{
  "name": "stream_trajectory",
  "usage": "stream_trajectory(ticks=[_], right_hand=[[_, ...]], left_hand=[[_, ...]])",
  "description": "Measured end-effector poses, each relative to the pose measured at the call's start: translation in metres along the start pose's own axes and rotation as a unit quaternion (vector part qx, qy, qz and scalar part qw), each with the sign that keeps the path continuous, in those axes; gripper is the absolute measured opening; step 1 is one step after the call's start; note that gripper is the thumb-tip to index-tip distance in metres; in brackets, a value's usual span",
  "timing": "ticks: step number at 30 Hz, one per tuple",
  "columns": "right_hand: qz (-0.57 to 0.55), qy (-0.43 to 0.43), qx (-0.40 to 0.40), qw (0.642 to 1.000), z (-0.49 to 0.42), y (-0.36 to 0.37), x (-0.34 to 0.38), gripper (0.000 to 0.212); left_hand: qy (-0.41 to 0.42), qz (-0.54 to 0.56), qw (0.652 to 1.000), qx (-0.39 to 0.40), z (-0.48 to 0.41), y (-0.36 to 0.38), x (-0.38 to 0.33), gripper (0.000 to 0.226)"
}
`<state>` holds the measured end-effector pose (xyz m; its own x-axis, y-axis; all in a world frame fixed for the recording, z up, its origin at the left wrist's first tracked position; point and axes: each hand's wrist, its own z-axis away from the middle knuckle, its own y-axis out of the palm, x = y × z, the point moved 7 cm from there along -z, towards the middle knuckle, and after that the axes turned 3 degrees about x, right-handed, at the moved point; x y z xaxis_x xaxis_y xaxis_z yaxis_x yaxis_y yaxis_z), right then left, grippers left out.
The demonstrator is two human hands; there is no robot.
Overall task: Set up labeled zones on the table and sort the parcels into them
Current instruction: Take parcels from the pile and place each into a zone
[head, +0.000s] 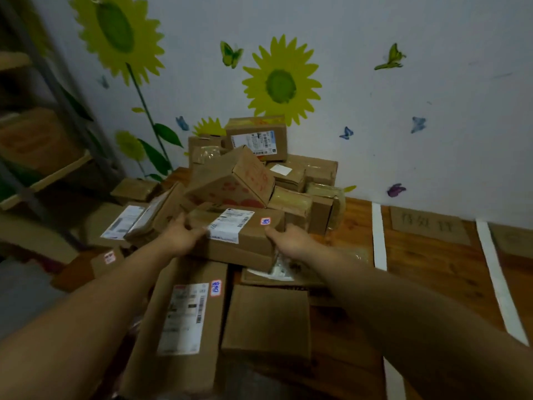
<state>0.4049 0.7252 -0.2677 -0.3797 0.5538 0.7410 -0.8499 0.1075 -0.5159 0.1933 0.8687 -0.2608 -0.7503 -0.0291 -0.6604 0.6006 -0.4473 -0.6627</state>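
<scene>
Parcel sorting room, piled cardboard parcels (239, 197), storage shelving (57, 157), sunflower-decal wall (403, 125)

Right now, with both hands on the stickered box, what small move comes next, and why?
Probably lift the box straight up: the left hand and right hand grip its ends, it lies atop other parcels, and the taped zones lie to its right.
</scene>
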Motion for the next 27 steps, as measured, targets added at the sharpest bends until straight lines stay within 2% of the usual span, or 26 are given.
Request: stream_trajectory(ticks=[2,5,11,15,18,20,22,27], right_hand=[[-0.01,0.008,-0.03,0.999,0.001,0.006,0.006,0.053],[-0.031,0.022,-0.057,0.998,0.006,0.014,0.011,0.044],[-0.031,0.051,-0.122,0.991,0.035,0.008,0.011,0.047],[-0.036,0.051,-0.147,0.987,0.06,-0.004,0.002,0.053],[-0.04,0.028,-0.167,0.985,0.084,-0.012,-0.009,0.065],[-0.059,0.006,-0.178,0.982,0.101,-0.019,-0.017,0.069],[-0.091,-0.013,-0.196,0.976,0.12,-0.03,-0.026,0.068],[-0.152,-0.061,-0.274,0.948,0.174,-0.064,-0.05,0.058]], left_hand=[[0.001,0.027,0.999,0.021,-0.014,-0.004,0.008,0.081],[-0.021,0.062,0.998,0.005,-0.024,-0.016,0.016,0.078],[-0.016,0.038,0.999,0.009,0.0,-0.023,0.019,0.038],[0.005,0.127,0.992,0.015,0.024,-0.015,0.02,0.028],[0.027,0.196,0.98,0.026,0.052,-0.006,0.015,0.03],[0.06,0.22,0.973,0.034,0.079,0.001,0.005,0.048],[0.094,0.231,0.968,0.034,0.106,0.008,-0.006,0.06],[0.153,0.275,0.949,0.002,0.173,0.024,-0.037,0.059]])
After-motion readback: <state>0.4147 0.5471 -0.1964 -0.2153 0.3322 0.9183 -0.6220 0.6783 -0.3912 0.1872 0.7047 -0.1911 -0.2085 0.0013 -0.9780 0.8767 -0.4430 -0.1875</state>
